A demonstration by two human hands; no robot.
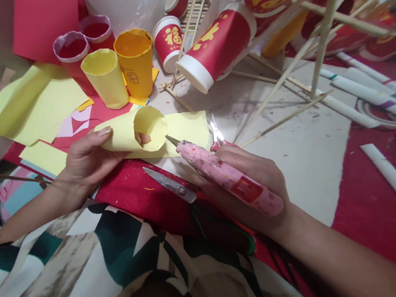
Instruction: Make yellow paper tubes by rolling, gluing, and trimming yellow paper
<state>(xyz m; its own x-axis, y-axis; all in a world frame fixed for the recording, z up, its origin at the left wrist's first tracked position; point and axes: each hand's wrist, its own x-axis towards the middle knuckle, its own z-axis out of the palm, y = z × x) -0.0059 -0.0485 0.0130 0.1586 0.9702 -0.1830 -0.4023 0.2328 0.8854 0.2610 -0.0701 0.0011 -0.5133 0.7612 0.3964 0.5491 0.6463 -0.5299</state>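
Note:
My left hand is closed on a pale yellow paper cup lying on its side, thumb outside and a fingertip showing within the round opening. The opening faces right. My right hand grips a pink hot glue gun, smeared and stained, whose metal nozzle points left at the cup's rim. Nozzle and rim look very close; I cannot tell whether they touch. Beneath them lies a yellow paper sheet. Scissors with open-lying blade rest on the red cloth, just below the glue gun, their handles partly hidden.
Paper cups in yellow, orange and red stand at the back left. Printed red cups and wooden sticks crowd the back. Smaller scissors lie behind my right hand. White rolled tubes lie right.

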